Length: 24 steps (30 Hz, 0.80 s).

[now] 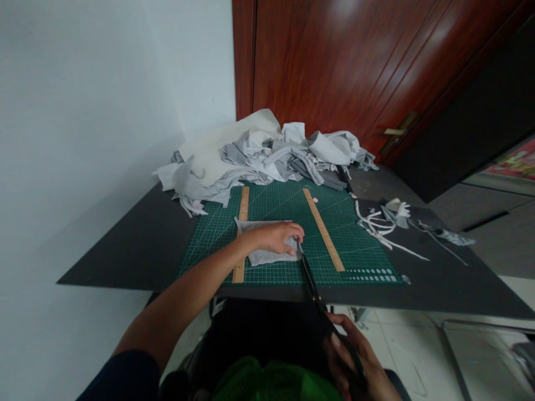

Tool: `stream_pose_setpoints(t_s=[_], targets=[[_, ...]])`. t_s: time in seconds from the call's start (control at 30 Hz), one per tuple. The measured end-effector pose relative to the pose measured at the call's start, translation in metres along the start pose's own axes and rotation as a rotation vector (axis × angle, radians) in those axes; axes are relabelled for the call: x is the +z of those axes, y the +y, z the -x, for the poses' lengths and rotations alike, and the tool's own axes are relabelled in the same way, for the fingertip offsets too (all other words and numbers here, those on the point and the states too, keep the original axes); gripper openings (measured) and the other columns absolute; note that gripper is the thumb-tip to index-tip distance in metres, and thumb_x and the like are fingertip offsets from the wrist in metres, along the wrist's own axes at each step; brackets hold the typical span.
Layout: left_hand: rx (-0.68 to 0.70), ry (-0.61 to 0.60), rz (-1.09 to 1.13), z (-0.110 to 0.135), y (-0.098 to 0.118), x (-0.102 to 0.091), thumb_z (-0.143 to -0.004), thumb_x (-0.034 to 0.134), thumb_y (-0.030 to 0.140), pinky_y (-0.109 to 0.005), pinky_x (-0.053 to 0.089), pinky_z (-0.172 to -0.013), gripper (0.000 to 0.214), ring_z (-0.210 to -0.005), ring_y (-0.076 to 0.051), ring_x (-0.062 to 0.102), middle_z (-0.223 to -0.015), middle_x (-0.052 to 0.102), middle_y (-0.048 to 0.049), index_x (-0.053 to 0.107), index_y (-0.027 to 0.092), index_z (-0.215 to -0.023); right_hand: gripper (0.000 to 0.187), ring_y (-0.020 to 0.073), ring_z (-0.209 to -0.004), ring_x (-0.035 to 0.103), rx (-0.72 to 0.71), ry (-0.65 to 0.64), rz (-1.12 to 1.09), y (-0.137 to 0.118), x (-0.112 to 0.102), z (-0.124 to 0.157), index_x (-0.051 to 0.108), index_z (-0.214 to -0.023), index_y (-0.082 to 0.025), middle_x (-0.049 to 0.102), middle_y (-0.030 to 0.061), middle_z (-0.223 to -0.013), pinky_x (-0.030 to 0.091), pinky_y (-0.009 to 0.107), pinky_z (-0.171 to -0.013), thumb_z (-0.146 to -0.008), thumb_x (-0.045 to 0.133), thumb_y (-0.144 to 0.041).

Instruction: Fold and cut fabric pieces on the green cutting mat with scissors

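A small piece of grey cloth (265, 257) lies on the green cutting mat (278, 209), its left part over a wooden ruler strip. On its right side rests my left hand (276, 237), fingers curled over the far right edge and thumb nearer me, holding the cloth. In my right hand (357, 348) are the handles of large black scissors (309, 278), below the table's front edge. The blades point away from me and reach the cloth's right edge, close to my left fingertips. How far the blades are apart is hard to see.
Two wooden ruler strips, a left one (238, 273) and a right one (324, 231), lie on the mat. Grey and white cloth scraps (267, 153) are heaped along the back. White strips (378, 228) lie on the dark table (443, 278) at right. A wall borders the left.
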<state>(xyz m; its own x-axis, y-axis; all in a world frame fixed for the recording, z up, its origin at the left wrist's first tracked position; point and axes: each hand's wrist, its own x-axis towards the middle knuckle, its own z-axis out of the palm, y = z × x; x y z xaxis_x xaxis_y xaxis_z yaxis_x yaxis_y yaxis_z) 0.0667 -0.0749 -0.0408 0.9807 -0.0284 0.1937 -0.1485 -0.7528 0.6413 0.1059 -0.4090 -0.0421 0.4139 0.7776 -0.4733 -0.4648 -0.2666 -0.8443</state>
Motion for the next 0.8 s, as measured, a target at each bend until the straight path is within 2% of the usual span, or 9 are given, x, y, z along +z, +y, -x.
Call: stream_pose_setpoints(t_s=[0.1,0.23,0.4,0.6,0.67,0.8], targets=[[0.049,0.003,-0.084,0.001,-0.001,-0.002,-0.074,0.082,0.023,-0.039,0.041,-0.108,0.029,-0.126,-0.026,0.054,-0.130,0.065,-0.0096,0.076,0.021,-0.102,0.064,0.0028,-0.036,0.034,-0.015,-0.003,0.007,-0.001,0.003,-0.004,0.052,-0.116,-0.024,0.050,-0.0104,-0.060,0.028,0.014,-0.033,-0.074,0.082,-0.062],[0.027,0.020,-0.154,0.004,-0.005,-0.004,-0.073,0.085,0.029,-0.049,0.033,-0.116,0.033,-0.144,-0.033,0.037,-0.146,0.056,-0.0081,0.079,0.027,-0.105,0.069,0.0046,-0.037,0.033,-0.010,0.000,0.057,-0.009,0.007,-0.016,0.051,-0.117,-0.023,0.044,-0.0126,-0.052,0.029,0.015,-0.034,-0.073,0.081,-0.066],[-0.025,-0.032,-0.120,0.003,-0.015,-0.003,-0.075,0.084,0.033,-0.050,0.029,-0.117,0.043,-0.147,-0.034,0.033,-0.150,0.054,-0.0078,0.075,0.027,-0.117,0.072,0.0046,-0.039,0.033,-0.058,0.001,0.140,-0.013,0.009,-0.028,0.049,-0.122,-0.022,0.047,-0.0121,-0.056,0.031,0.016,-0.035,-0.074,0.080,-0.065],[0.004,0.029,-0.106,0.002,-0.018,0.001,-0.069,0.087,0.035,-0.046,0.029,-0.118,0.067,-0.143,-0.030,0.037,-0.146,0.053,-0.0104,0.060,0.024,-0.130,0.071,0.0074,-0.044,0.040,-0.073,0.006,0.161,-0.012,0.008,-0.032,0.051,-0.125,-0.021,0.047,-0.0106,-0.057,0.033,0.017,-0.037,-0.077,0.078,-0.065],[0.010,0.072,-0.115,0.002,-0.016,0.001,-0.065,0.089,0.034,-0.043,0.033,-0.115,0.069,-0.140,-0.030,0.039,-0.142,0.052,-0.0112,0.056,0.023,-0.125,0.071,0.0079,-0.044,0.041,-0.073,0.013,0.158,-0.013,0.008,-0.033,0.052,-0.125,-0.021,0.047,-0.0104,-0.057,0.033,0.017,-0.037,-0.076,0.079,-0.064],[0.026,0.143,-0.196,0.002,-0.011,-0.003,-0.058,0.093,0.041,-0.044,0.036,-0.110,0.063,-0.131,-0.031,0.041,-0.124,0.052,-0.0097,0.055,0.022,-0.104,0.073,0.0080,-0.044,0.042,-0.059,0.021,0.144,-0.016,0.006,-0.033,0.053,-0.123,-0.022,0.048,-0.0104,-0.057,0.033,0.017,-0.036,-0.072,0.082,-0.064]])
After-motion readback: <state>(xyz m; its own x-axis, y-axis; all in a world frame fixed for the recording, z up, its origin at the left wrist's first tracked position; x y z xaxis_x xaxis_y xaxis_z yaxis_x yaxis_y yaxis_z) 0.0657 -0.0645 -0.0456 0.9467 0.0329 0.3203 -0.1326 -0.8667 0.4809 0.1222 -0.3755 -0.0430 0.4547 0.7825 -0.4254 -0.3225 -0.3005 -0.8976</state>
